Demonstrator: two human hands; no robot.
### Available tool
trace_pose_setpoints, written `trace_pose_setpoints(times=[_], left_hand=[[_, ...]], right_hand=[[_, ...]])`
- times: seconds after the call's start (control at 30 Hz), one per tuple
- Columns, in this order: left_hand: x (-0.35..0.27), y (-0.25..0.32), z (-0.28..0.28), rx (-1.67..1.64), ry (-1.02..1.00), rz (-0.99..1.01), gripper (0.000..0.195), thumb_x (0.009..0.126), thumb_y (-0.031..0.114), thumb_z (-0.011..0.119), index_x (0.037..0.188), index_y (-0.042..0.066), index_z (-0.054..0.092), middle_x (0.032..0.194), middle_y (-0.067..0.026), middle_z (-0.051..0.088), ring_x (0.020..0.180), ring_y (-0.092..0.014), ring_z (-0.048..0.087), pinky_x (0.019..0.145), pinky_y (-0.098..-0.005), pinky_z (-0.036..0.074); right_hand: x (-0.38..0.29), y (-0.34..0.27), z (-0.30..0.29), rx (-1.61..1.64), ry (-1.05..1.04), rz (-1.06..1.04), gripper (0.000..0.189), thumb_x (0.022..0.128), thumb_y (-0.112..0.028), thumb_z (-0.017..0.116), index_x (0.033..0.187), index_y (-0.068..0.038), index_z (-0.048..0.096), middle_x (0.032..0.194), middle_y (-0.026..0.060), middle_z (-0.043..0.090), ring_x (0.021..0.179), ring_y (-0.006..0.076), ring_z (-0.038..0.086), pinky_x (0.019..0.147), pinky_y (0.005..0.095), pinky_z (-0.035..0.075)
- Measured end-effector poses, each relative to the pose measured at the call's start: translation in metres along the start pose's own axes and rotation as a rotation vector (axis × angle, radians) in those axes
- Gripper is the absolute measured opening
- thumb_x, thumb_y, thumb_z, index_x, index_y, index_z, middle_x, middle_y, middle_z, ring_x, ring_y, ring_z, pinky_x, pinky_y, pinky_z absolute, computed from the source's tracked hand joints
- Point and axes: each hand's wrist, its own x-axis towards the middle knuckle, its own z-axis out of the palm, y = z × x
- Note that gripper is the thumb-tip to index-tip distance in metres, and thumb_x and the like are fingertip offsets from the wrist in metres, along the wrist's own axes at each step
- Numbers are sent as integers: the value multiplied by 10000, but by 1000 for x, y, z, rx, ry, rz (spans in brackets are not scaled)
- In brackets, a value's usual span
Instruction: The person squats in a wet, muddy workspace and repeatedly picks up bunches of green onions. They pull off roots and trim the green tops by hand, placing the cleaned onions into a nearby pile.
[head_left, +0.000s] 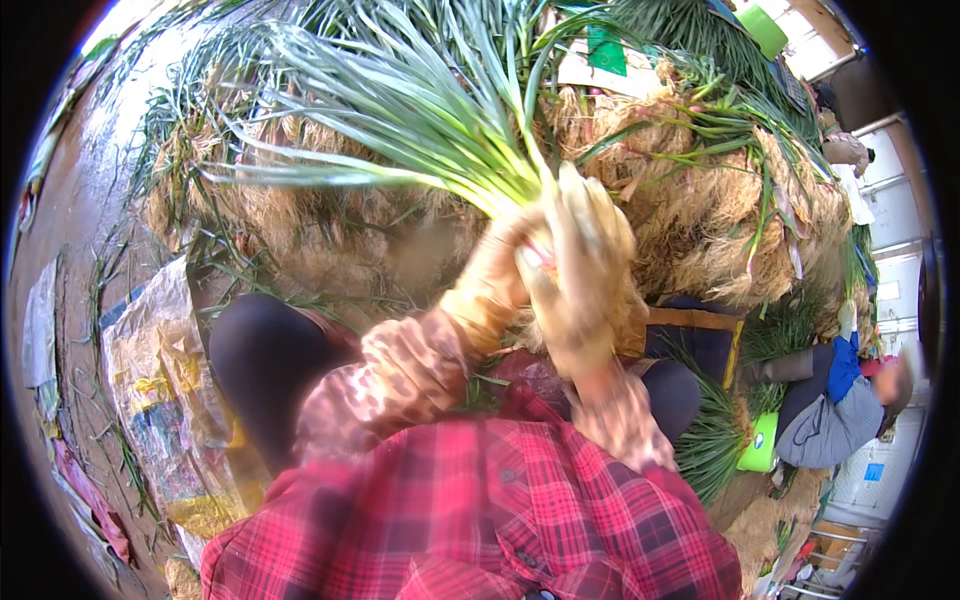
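A bunch of green onions (457, 135) with long green leaves is held up before my chest, its leaves fanning to the upper left. My left hand (499, 259), in a stained, pale glove, wraps around the base of the stalks. Against the bunch's root end, my right hand (574, 277) lies with its fingers extended and blurred by motion. A bit of pink shows between the hands, and tan roots hang below and behind them. The bulbs are mostly hidden by the gloves.
Heaped onions with tan roots (705, 202) lie in front. A worn plastic sack (161, 405) lies at left. On the right are a wooden-edged crate (694, 319), more onions (705, 450), a green stool (761, 442) and a seated person (832, 424).
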Motion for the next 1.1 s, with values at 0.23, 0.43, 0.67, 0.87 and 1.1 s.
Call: trace_pose_setpoints(times=[0.23,0.43,0.67,0.87,1.1], left_hand=[[-21,-10,5,233,53,37,275,769,12,578,1035,-57,593,796,-62,640,641,-103,578,545,-208,445],[3,31,5,603,318,408,226,698,-22,622,923,-49,621,786,-74,626,659,-133,583,609,-238,479],[8,21,-30,732,169,281,263,686,-31,619,944,-83,615,793,-94,636,619,-149,589,591,-252,492],[4,41,-35,1409,12,655,187,724,22,615,894,-28,675,741,-52,638,624,-113,574,581,-223,448],[7,33,-50,915,94,449,231,815,166,507,799,-18,644,739,-65,622,678,-145,536,649,-259,408]], right_hand=[[-54,17,31,1252,1,616,682,897,-405,556,1393,-25,285,1255,84,453,1110,167,469,897,296,437],[-110,-4,-44,1301,-365,258,138,908,-100,522,935,-29,638,892,74,645,820,170,621,719,300,505],[-73,72,-30,317,-822,-8,254,834,-176,584,1045,-40,627,1040,115,652,960,245,628,822,346,513],[111,234,43,393,209,485,356,869,-293,524,1128,-60,594,1033,126,657,956,263,620,850,338,473],[141,314,86,-271,-288,1274,894,776,-507,621,1454,-192,131,1520,95,117,1370,296,203,1076,530,222]])
